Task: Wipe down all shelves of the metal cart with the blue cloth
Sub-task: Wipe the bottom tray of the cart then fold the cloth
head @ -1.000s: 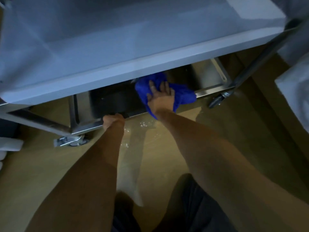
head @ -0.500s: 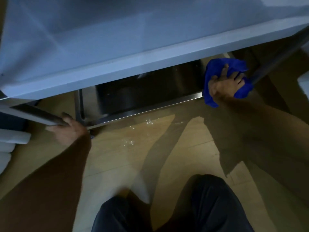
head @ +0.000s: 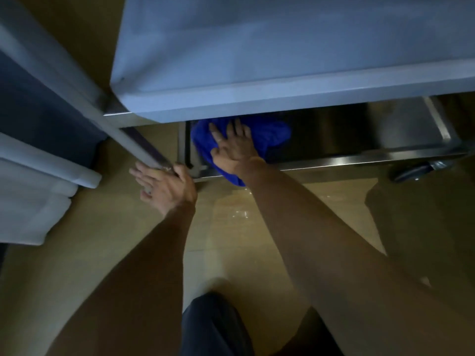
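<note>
The metal cart's upper shelf [head: 282, 60] fills the top of the view. Under it lies the dark bottom shelf [head: 372, 132] with a shiny front rim. My right hand [head: 232, 143] lies flat with spread fingers on the blue cloth [head: 272, 136] at the bottom shelf's left end; a corner of the cloth hangs over the front rim. My left hand [head: 164, 187] rests at the foot of the cart's front-left leg [head: 133, 140], thumb against the leg, fingers straight.
A caster wheel [head: 413, 172] sits under the cart's right corner. White folded items [head: 33, 201] and a dark blue panel [head: 38, 116] stand at the left. The floor is tan tile with wet spots [head: 239, 214]. My dark-trousered knee [head: 216, 327] is at the bottom.
My right hand has swept the cloth from the bottom shelf's right end to its left end. My left hand stays by the front-left leg. The view has shifted left.
</note>
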Action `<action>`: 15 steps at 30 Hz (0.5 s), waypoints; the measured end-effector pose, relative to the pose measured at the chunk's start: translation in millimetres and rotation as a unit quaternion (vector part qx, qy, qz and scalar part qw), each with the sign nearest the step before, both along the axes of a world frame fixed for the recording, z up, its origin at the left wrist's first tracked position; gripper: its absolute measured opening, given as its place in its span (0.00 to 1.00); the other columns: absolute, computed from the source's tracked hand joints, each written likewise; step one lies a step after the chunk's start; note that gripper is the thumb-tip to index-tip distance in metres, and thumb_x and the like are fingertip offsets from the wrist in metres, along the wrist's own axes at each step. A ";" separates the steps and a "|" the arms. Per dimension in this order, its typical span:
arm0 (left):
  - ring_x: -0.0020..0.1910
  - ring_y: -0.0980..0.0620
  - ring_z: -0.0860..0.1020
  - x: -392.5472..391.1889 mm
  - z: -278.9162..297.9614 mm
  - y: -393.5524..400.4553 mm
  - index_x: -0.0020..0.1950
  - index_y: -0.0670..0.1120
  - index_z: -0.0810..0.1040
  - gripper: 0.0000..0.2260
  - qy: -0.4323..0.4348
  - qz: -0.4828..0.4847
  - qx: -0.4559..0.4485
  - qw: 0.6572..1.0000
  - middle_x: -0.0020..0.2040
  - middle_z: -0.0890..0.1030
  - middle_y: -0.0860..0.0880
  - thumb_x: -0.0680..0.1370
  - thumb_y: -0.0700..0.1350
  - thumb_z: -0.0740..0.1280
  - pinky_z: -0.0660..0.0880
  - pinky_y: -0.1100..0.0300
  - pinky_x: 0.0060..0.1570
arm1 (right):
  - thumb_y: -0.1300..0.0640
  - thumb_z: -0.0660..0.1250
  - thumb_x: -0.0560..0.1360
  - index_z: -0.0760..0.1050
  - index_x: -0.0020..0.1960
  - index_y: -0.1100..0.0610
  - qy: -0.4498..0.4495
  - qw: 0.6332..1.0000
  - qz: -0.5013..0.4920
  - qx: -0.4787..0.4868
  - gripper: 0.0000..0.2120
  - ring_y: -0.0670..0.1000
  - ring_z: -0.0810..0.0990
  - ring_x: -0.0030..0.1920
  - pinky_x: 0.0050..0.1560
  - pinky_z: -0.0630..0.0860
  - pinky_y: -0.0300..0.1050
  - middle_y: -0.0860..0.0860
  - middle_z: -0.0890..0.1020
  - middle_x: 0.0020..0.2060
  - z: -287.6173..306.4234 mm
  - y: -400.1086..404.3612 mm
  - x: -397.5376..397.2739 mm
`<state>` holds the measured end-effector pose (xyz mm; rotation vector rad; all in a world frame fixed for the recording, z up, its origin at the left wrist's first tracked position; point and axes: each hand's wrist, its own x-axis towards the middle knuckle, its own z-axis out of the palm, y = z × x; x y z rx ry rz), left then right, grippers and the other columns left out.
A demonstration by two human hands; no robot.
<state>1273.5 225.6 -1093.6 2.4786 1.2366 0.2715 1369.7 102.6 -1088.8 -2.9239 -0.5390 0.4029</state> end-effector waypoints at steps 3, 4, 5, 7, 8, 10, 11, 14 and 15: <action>0.75 0.38 0.61 -3.1 20.7 -3.7 0.78 0.38 0.48 0.33 0.047 0.028 -0.039 0.998 0.78 0.53 0.35 0.81 0.54 0.57 0.67 0.42 0.68 | 0.44 0.52 0.80 0.46 0.81 0.46 0.011 0.999 0.038 0.012 0.32 0.61 0.46 0.79 0.76 0.45 0.57 0.58 0.54 0.79 2.8 25.0 -11.6; 0.70 0.37 0.68 -1.4 26.2 -6.7 0.76 0.38 0.54 0.30 0.046 0.055 -0.057 0.996 0.75 0.62 0.35 0.81 0.53 0.59 0.72 0.43 0.62 | 0.44 0.53 0.80 0.46 0.81 0.45 0.010 0.999 0.040 0.018 0.32 0.60 0.46 0.79 0.77 0.45 0.56 0.57 0.55 0.79 3.2 24.3 -12.9; 0.64 0.38 0.74 0.6 30.9 -11.7 0.72 0.39 0.58 0.25 0.036 0.075 -0.080 0.993 0.68 0.70 0.37 0.82 0.52 0.59 0.75 0.45 0.57 | 0.44 0.54 0.80 0.47 0.81 0.44 0.003 0.999 0.039 0.023 0.32 0.59 0.47 0.79 0.77 0.45 0.56 0.56 0.56 0.79 3.0 20.4 -13.6; 0.56 0.41 0.79 2.5 39.8 -23.9 0.70 0.41 0.60 0.20 0.042 0.081 -0.096 0.991 0.59 0.77 0.41 0.83 0.50 0.59 0.75 0.47 0.53 | 0.45 0.55 0.80 0.48 0.81 0.41 -0.009 0.999 0.027 0.028 0.31 0.57 0.48 0.79 0.77 0.45 0.56 0.55 0.57 0.79 3.3 5.4 -15.4; 0.55 0.41 0.79 1.4 42.0 -26.6 0.71 0.41 0.59 0.21 0.043 0.075 -0.104 0.991 0.58 0.78 0.41 0.83 0.49 0.59 0.74 0.48 0.53 | 0.45 0.54 0.80 0.49 0.80 0.41 -0.013 0.999 0.006 0.030 0.31 0.57 0.49 0.79 0.77 0.45 0.56 0.55 0.57 0.79 2.8 -4.4 -16.7; 0.59 0.40 0.78 3.0 40.9 -27.0 0.74 0.40 0.56 0.24 0.047 0.067 -0.120 0.989 0.62 0.77 0.40 0.82 0.48 0.60 0.73 0.48 0.57 | 0.46 0.54 0.80 0.49 0.80 0.41 -0.030 0.997 -0.062 0.031 0.31 0.57 0.50 0.79 0.76 0.46 0.57 0.56 0.58 0.79 -0.8 -30.9 -18.2; 0.62 0.40 0.76 1.6 41.1 -26.1 0.75 0.39 0.56 0.25 0.058 0.049 -0.120 0.990 0.65 0.75 0.40 0.82 0.47 0.60 0.72 0.48 0.60 | 0.46 0.53 0.80 0.48 0.80 0.41 -0.039 0.994 -0.103 0.026 0.31 0.57 0.51 0.79 0.76 0.47 0.58 0.57 0.58 0.79 -3.0 -48.1 -18.2; 0.60 0.44 0.77 -4.2 36.2 -20.6 0.73 0.39 0.60 0.23 0.035 0.055 -0.094 0.993 0.62 0.76 0.41 0.83 0.52 0.58 0.73 0.51 0.57 | 0.43 0.53 0.81 0.44 0.81 0.41 -0.071 0.967 -0.244 0.010 0.31 0.59 0.51 0.79 0.75 0.49 0.59 0.59 0.57 0.79 -7.5 -112.6 -15.9; 0.55 0.45 0.78 -6.9 38.1 -23.0 0.70 0.41 0.64 0.21 0.022 0.077 -0.084 0.993 0.57 0.77 0.42 0.83 0.54 0.57 0.73 0.52 0.53 | 0.41 0.53 0.81 0.45 0.81 0.42 -0.081 0.953 -0.292 0.008 0.31 0.60 0.51 0.79 0.75 0.49 0.60 0.59 0.56 0.79 -9.3 -136.3 -16.5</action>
